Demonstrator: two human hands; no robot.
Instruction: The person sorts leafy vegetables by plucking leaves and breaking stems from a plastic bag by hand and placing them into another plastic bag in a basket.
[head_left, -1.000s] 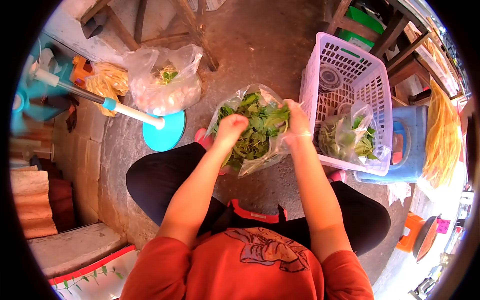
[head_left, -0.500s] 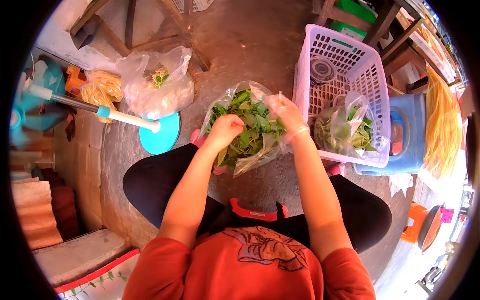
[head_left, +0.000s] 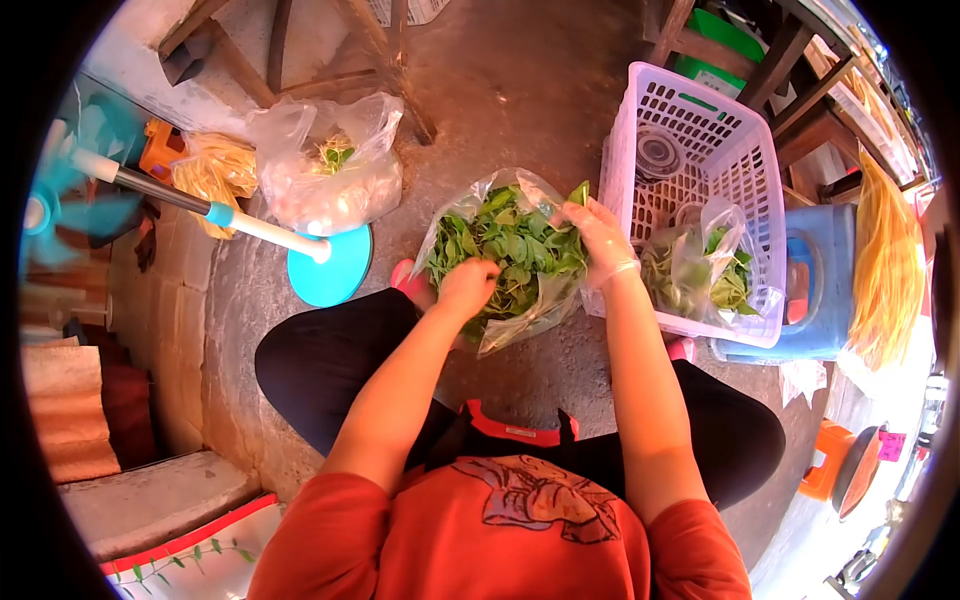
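A clear plastic bag (head_left: 520, 328) full of leafy greens (head_left: 515, 240) stands open on the floor between my legs. My left hand (head_left: 468, 288) is curled at the near left of the bag, its fingertips closed among the leaves. My right hand (head_left: 603, 243), in a thin clear plastic glove, is at the bag's right rim. A green leafy sprig (head_left: 580, 193) sticks up from its pinched fingers. What lies under my left fingers is partly hidden.
Right of the bag stands a white plastic crate (head_left: 622, 180) holding another bag of greens (head_left: 700, 265). Behind it is a blue jerrycan (head_left: 825, 260). At left are a knotted clear bag (head_left: 325, 190), a fan's turquoise round base (head_left: 330, 270) and wooden legs (head_left: 410, 90).
My right hand, blurred before, now pinches a sprig at the bag's right rim. My left hand has moved lower and toward the near side of the leaves. The view has shifted slightly.
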